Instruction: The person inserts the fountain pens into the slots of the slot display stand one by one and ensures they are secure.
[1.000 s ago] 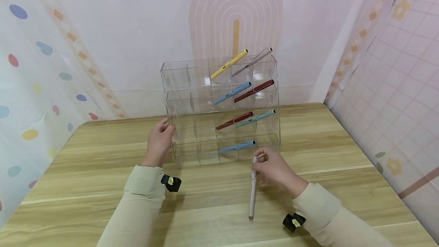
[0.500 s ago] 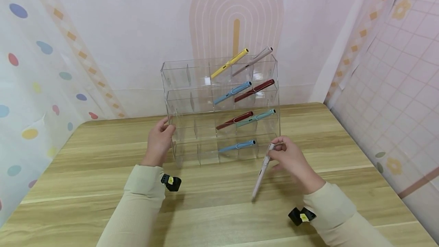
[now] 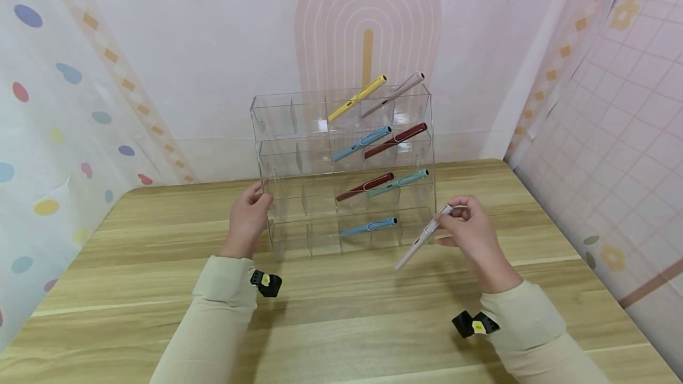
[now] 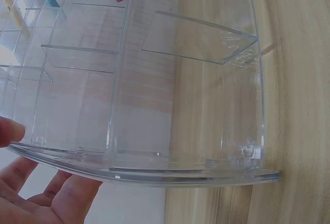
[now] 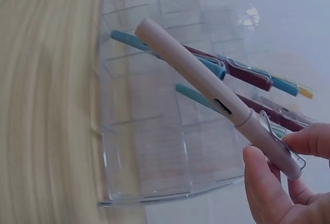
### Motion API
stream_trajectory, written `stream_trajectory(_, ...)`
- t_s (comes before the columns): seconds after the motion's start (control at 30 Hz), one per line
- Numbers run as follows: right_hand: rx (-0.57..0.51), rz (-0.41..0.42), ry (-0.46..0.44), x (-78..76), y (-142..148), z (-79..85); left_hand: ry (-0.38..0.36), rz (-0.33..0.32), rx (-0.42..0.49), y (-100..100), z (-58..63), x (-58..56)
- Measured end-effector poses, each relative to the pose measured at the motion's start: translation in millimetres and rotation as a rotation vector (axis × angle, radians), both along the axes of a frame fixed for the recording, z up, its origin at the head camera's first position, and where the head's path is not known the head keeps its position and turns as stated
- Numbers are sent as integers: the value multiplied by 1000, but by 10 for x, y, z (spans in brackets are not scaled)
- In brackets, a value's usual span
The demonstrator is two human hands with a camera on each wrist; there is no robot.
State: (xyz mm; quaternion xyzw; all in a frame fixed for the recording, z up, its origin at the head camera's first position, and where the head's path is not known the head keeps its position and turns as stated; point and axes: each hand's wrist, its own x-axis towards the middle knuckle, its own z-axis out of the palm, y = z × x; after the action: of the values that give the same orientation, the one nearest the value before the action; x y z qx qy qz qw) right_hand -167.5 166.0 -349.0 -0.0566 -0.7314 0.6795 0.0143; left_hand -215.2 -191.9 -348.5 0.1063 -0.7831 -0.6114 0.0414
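Note:
A clear acrylic pen rack (image 3: 324, 245) with four tiers of compartments stands upright on the table. My left hand (image 3: 248, 219) grips its left side panel; in the left wrist view the thumb (image 4: 10, 131) is on one side of the panel and the fingers on the other. Between thumb and fingers my right hand (image 3: 475, 237) pinches a pale pinkish pen (image 5: 191, 74) by its clip end. That pen slants down-left, its free end near the rack's lower right compartments. A blue pen (image 3: 369, 227) lies in the bottom tier.
Higher tiers hold a yellow pen (image 3: 356, 99), a pale mauve pen (image 3: 393, 96), another blue pen (image 3: 361, 144), two dark red pens (image 3: 396, 141) and a teal pen (image 3: 399, 183). Wooden table (image 3: 331, 336) lies around the rack; a patterned cloth (image 3: 203, 46) hangs behind.
My right hand has moved right and away toward the rack with the pale pinkish pen, which has turned from nearly straight to slanted. My left hand stays on the rack.

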Motion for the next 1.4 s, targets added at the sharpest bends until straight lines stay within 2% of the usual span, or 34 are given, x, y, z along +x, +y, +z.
stream_trajectory(0.3, -48, -119, 52, -7, 42, 33, -1, 4, -13, -3, -3, -7)
stream_trajectory(0.53, -134, -233, 87, -30, 49, 43, -3, 7, -10, 2, 3, -9)
stream_trajectory(0.8, -220, -331, 167, -78, -22, -19, -3, 2, -5, 2, 11, -4)
stream_trajectory(1.4, -284, -327, 172, -142, -298, -238, -14, -4, 1, -8, 14, 6)
